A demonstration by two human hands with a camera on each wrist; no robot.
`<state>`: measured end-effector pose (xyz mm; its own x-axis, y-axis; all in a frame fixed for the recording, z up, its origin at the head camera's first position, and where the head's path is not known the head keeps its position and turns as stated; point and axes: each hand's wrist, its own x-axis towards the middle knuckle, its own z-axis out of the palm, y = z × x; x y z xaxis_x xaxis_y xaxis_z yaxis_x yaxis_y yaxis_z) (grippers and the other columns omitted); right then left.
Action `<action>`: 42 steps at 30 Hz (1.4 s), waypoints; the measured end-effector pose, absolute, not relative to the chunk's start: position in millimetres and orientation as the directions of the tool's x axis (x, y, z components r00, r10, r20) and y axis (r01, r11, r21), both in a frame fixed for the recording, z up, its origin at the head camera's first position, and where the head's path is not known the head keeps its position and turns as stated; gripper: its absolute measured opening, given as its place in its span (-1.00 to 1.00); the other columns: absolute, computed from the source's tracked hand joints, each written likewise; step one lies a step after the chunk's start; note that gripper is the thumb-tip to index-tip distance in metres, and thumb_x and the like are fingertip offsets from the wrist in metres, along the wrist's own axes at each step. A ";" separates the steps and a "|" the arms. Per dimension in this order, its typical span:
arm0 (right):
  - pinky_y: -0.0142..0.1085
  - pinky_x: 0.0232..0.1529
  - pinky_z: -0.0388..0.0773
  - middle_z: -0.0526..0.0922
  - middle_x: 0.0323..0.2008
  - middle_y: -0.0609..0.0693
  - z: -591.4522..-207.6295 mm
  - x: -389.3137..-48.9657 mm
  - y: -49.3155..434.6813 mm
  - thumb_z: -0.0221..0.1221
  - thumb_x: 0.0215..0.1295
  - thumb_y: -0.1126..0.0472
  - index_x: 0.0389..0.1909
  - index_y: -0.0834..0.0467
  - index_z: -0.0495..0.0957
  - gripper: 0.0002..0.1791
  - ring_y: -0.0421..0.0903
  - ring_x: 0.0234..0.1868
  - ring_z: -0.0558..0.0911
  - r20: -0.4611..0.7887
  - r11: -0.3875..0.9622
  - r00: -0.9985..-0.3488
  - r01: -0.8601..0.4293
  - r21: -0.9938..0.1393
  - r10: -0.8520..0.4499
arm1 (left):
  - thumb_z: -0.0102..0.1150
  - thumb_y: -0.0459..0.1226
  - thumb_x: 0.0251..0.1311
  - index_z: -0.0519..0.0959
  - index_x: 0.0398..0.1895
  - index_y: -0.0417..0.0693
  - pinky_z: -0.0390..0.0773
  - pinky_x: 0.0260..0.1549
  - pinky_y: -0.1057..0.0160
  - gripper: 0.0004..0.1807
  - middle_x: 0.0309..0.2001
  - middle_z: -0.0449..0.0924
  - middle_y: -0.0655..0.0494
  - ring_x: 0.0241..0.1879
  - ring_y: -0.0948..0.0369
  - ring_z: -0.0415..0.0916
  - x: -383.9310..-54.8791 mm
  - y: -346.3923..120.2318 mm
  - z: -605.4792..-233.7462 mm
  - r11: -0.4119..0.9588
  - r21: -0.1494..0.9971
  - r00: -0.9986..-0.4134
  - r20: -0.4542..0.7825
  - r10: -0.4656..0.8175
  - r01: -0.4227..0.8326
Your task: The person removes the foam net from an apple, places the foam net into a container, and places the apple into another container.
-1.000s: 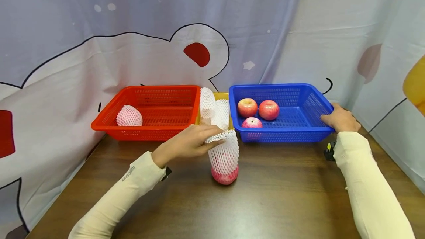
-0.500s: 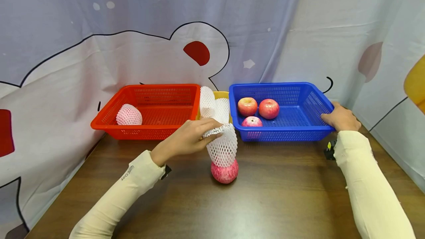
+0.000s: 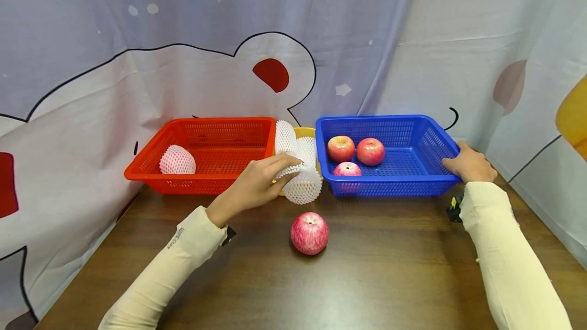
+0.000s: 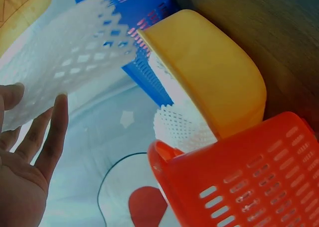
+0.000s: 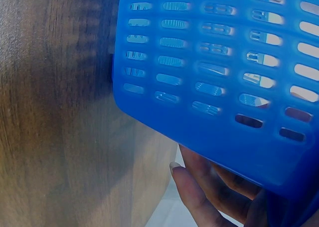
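In the head view my left hand pinches a white foam fruit net by its open end. The net's lower end hangs over the front of the yellow container; in the left wrist view the foam net spreads between thumb and fingers. Below it a bare red apple stands on the table, stem end up. My right hand grips the right rim of the blue basket, and the right wrist view shows its fingers at the basket's edge.
Inside the red basket at left lies one apple in a foam net. The blue basket holds three bare apples, among them a red one. More foam nets stand in the yellow container between the baskets. A patterned curtain hangs behind the table.
My left hand has drawn the foam net up and off the apple, which stays in place on the table, now bare. My right hand has stayed at the blue basket's rim.
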<state>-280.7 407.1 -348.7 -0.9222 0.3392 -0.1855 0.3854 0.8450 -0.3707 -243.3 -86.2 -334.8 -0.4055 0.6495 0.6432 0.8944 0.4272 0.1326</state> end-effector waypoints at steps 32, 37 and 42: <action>0.36 0.01 0.32 0.22 0.26 0.62 -346.2 -281.4 408.3 -0.06 0.37 -0.09 0.56 0.20 -0.25 -0.09 0.59 0.17 0.32 -0.159 0.854 -0.928 0.373 -0.362 0.338 | 0.23 -0.52 0.00 0.64 -0.10 -0.15 0.47 -0.06 0.07 -0.66 -0.18 0.44 -0.11 -0.06 -0.04 0.35 -274.0 -68.7 -347.1 0.562 0.133 -0.445 0.765 0.465 0.816; 0.36 0.00 0.33 0.21 0.27 0.63 -348.4 -280.3 407.8 -0.05 0.37 -0.10 0.57 0.17 -0.27 -0.08 0.59 0.17 0.32 -0.164 0.853 -0.929 0.370 -0.369 0.333 | 0.25 -0.47 0.05 0.60 -0.07 -0.16 0.51 0.04 0.03 -0.68 -0.13 0.42 -0.14 0.02 -0.10 0.35 -279.9 -65.3 -353.7 0.610 0.143 -0.498 0.732 0.464 0.779; 0.35 -0.01 0.34 0.22 0.26 0.63 -349.7 -279.6 407.2 -0.05 0.38 -0.09 0.57 0.18 -0.27 -0.08 0.57 0.15 0.35 -0.168 0.851 -0.927 0.373 -0.368 0.334 | 0.24 -0.40 0.12 0.58 -0.04 -0.16 0.52 0.09 0.01 -0.70 -0.08 0.41 -0.17 0.09 -0.11 0.33 -281.7 -59.9 -358.6 0.650 0.138 -0.546 0.684 0.483 0.747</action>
